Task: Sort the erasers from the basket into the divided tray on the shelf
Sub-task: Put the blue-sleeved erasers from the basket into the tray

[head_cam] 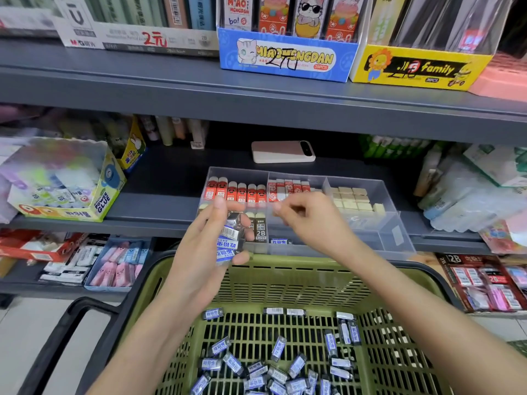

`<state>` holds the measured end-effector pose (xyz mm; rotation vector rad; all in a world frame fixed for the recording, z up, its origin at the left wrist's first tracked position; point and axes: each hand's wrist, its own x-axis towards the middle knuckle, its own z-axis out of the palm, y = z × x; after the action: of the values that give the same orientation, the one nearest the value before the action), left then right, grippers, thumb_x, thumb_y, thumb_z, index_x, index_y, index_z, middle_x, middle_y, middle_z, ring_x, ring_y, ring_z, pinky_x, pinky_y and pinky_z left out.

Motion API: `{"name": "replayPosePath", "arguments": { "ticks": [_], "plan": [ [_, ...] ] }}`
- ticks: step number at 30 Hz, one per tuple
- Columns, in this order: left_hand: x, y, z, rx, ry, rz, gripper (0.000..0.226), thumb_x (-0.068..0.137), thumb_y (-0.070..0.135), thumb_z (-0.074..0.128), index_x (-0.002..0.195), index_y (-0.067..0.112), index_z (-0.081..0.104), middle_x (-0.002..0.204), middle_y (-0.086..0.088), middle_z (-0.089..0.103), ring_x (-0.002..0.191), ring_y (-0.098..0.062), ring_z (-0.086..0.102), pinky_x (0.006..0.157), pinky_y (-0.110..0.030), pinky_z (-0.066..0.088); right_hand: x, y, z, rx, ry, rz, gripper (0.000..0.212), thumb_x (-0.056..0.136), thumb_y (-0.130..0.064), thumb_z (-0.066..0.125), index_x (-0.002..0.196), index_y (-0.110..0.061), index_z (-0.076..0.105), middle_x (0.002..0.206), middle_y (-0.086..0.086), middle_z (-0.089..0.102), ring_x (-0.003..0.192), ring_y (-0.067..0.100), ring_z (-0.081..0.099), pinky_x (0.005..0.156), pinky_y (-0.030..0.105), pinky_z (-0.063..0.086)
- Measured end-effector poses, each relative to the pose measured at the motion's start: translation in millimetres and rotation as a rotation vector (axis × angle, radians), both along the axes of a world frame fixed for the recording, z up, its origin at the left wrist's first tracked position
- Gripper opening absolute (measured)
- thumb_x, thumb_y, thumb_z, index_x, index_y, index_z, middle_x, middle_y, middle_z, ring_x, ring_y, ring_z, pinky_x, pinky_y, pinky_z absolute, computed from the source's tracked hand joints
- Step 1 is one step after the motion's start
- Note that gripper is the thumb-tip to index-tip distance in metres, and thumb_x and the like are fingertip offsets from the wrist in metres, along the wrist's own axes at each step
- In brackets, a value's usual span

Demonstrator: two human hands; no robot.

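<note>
Three, perhaps four, barcoded erasers (229, 240) sit in the left hand (197, 259).

The left hand (199, 252) grips a stack of blue-and-white erasers (229, 240). Just right of the grip, the right hand (310, 220) hangs blurred, fingers curled, at the front wall of the divided tray (370, 223). Beyond the grip, red-sleeved erasers (236, 192) fill a tray compartment; below it, loose erasers (273, 369) litter the green basket (285, 280).

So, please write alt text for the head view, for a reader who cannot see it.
The left hand grips a stack of blue erasers above a green basket holding more; the right hand hovers at the clear divided tray on the shelf.
</note>
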<state>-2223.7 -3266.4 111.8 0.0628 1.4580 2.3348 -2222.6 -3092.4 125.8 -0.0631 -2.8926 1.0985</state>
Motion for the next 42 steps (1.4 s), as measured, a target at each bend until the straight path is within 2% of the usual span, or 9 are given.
{"name": "replayPosePath", "arguments": {
  "ticks": [3, 6, 15, 21, 26, 28, 32, 38, 42],
  "plan": [
    [1.1, 0.3, 0.4, -0.039, 0.011, 0.011, 0.041, 0.079, 0.056, 0.051, 0.087, 0.021, 0.070, 0.083, -0.004, 0.068, 0.069, -0.013, 0.062, 0.044, -0.021, 0.041, 20.8, -23.8, 17.7, -0.394, 0.095, 0.125, 0.015, 0.081, -0.037, 0.067, 0.070, -0.027, 0.066, 0.067, -0.005, 0.068, 0.060, 0.002, 0.057, 0.060, 0.022, 0.048],
    [3.7, 0.5, -0.4, -0.115, 0.047, 0.028, 0.046, 0.073, 0.062, 0.051, 0.089, 0.022, 0.069, 0.096, -0.005, 0.072, 0.080, -0.019, 0.070, 0.052, -0.023, 0.051, 29.6, -42.4, 17.6, -0.383, 0.033, 0.126, 0.013, 0.075, -0.029, 0.075, 0.072, -0.024, 0.065, 0.057, -0.011, 0.063, 0.051, -0.009, 0.058, 0.053, 0.009, 0.044],
    [-4.4, -3.7, -2.2, 0.018, -0.037, 0.066, 0.049, 0.071, 0.063, 0.056, 0.086, 0.017, 0.068, 0.078, -0.003, 0.062, 0.070, -0.014, 0.054, 0.041, -0.021, 0.038, 8.9, 9.8, 20.3, -0.747, -0.091, -0.149, 0.011, 0.076, -0.001, 0.072, 0.082, -0.007, 0.064, 0.071, 0.009, 0.064, 0.059, 0.016, 0.058, 0.057, 0.021, 0.051],
    [-8.5, -5.8, -6.0, 0.020, -0.057, 0.064, 0.046, 0.067, 0.063, 0.058, 0.081, 0.021, 0.069, 0.078, -0.002, 0.062, 0.071, -0.014, 0.055, 0.041, -0.021, 0.038, -6.0, 26.1, -5.9, -0.135, -0.272, -0.206, 0.020, 0.074, -0.002, 0.074, 0.067, -0.016, 0.061, 0.065, -0.001, 0.063, 0.050, 0.015, 0.062, 0.066, 0.028, 0.052],
    [-3.9, -4.7, -5.5, 0.012, -0.059, 0.038, 0.043, 0.075, 0.058, 0.054, 0.085, 0.019, 0.069, 0.080, -0.003, 0.062, 0.071, -0.014, 0.055, 0.042, -0.022, 0.039, -16.7, 9.5, -23.1, 0.124, -0.262, -0.128, 0.008, 0.076, -0.004, 0.071, 0.075, -0.012, 0.068, 0.064, -0.004, 0.062, 0.078, 0.015, 0.068, 0.073, 0.020, 0.037],
    [-2.8, -4.2, -4.1, 0.023, -0.067, 0.028, 0.042, 0.079, 0.055, 0.051, 0.087, 0.017, 0.067, 0.080, -0.004, 0.062, 0.071, -0.014, 0.055, 0.042, -0.022, 0.039, -17.6, 7.6, -25.5, 0.139, -0.273, -0.118, 0.007, 0.074, -0.002, 0.072, 0.079, -0.006, 0.072, 0.072, -0.002, 0.065, 0.082, 0.017, 0.066, 0.076, 0.024, 0.045],
    [-0.4, -3.8, -1.9, 0.054, -0.065, 0.002, 0.041, 0.083, 0.050, 0.048, 0.090, 0.014, 0.067, 0.081, -0.006, 0.062, 0.070, -0.015, 0.056, 0.042, -0.022, 0.038, -16.5, 8.7, -20.9, 0.204, -0.284, -0.085, 0.008, 0.078, -0.013, 0.072, 0.084, -0.011, 0.075, 0.070, -0.011, 0.060, 0.082, 0.008, 0.059, 0.077, 0.023, 0.026],
    [2.3, -5.6, -1.4, 0.079, -0.062, -0.021, 0.029, 0.098, 0.025, 0.042, 0.101, 0.012, 0.068, 0.084, -0.011, 0.064, 0.069, -0.017, 0.061, 0.043, -0.022, 0.041, -11.5, 8.7, -13.3, 0.314, -0.197, -0.053, 0.027, 0.093, -0.020, 0.053, 0.078, -0.006, 0.071, 0.081, 0.004, 0.069, 0.078, 0.017, 0.061, 0.087, 0.033, 0.044],
    [2.2, -4.1, -2.5, 0.098, -0.067, -0.007, 0.031, 0.101, 0.021, 0.036, 0.113, 0.013, 0.064, 0.085, -0.015, 0.067, 0.069, -0.019, 0.062, 0.043, -0.023, 0.042, 0.8, -6.3, 6.8, -0.133, 0.079, 0.029, 0.029, 0.092, -0.031, 0.056, 0.068, -0.017, 0.066, 0.059, -0.007, 0.060, 0.054, 0.002, 0.046, 0.058, 0.019, 0.038]
  ]
}}
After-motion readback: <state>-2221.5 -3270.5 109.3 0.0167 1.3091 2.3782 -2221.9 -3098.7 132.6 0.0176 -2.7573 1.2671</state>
